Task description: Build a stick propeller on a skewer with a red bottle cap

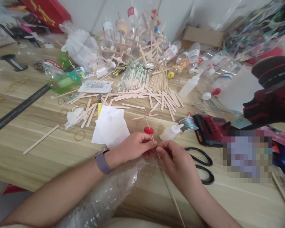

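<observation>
A thin wooden skewer (173,193) runs from the lower edge up between my hands. Near its far end it passes through a red bottle cap (148,130). My left hand (139,144), with a watch on the wrist, is closed just below the cap, thumb and finger pinching the skewer. Close beside it, my right hand (177,161) pinches the same skewer a little nearer to me. Under my left forearm lies a large clear plastic bottle (109,193), partly hidden by the arm. Black-handled scissors (205,180) rest right of my right hand, their blades hidden.
White paper (111,126) lies beyond my left hand. A glue bottle (169,132), a wire spool (188,124) and a red-black power drill (266,104) stand to the right. Popsicle sticks (133,95), skewers and several plastic bottles (194,53) crowd the back.
</observation>
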Demonstrator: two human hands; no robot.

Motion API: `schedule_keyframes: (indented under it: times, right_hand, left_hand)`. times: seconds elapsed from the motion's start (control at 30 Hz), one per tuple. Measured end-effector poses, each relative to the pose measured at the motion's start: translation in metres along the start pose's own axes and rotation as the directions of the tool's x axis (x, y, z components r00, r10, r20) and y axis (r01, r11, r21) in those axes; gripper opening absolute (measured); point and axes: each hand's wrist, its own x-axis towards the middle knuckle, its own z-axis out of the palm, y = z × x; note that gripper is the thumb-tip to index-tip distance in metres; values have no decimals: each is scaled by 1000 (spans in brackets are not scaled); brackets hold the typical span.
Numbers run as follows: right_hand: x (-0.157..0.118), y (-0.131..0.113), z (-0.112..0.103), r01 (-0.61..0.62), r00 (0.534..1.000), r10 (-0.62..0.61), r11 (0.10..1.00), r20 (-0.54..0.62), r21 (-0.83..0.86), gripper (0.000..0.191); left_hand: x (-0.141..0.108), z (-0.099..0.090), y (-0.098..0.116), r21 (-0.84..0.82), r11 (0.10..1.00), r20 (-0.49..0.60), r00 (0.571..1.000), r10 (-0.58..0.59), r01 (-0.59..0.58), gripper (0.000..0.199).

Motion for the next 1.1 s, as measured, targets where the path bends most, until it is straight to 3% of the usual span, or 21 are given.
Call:
schedule_keyframes:
  times: [0.2, 0.43, 0.63, 0.83, 1.1]
  right_hand:
    - [1, 1, -1, -125, 990, 115, 983, 76, 133, 27]
    - [2, 3, 1, -204, 975, 184, 964, 126, 171, 30]
    - [-1, 2, 3, -127, 988, 118, 987, 94, 96, 28]
    - [-5, 1, 5, 89, 994, -94, 993, -56, -84, 23]
    - [0, 4, 4, -54, 998, 53, 998, 35, 24, 27]
  left_hand:
    - [-2, -1, 0, 80, 997, 7, 1000, 22, -22, 32]
    - [-3, -1, -1, 123, 991, 3, 999, 52, -52, 35]
    - [-2, -1, -2, 138, 989, 0, 998, 55, -54, 35]
    - [-2, 1, -3, 139, 988, -18, 998, 63, -60, 39]
    - [-2, 1, -5, 57, 997, 19, 998, 57, -58, 41]
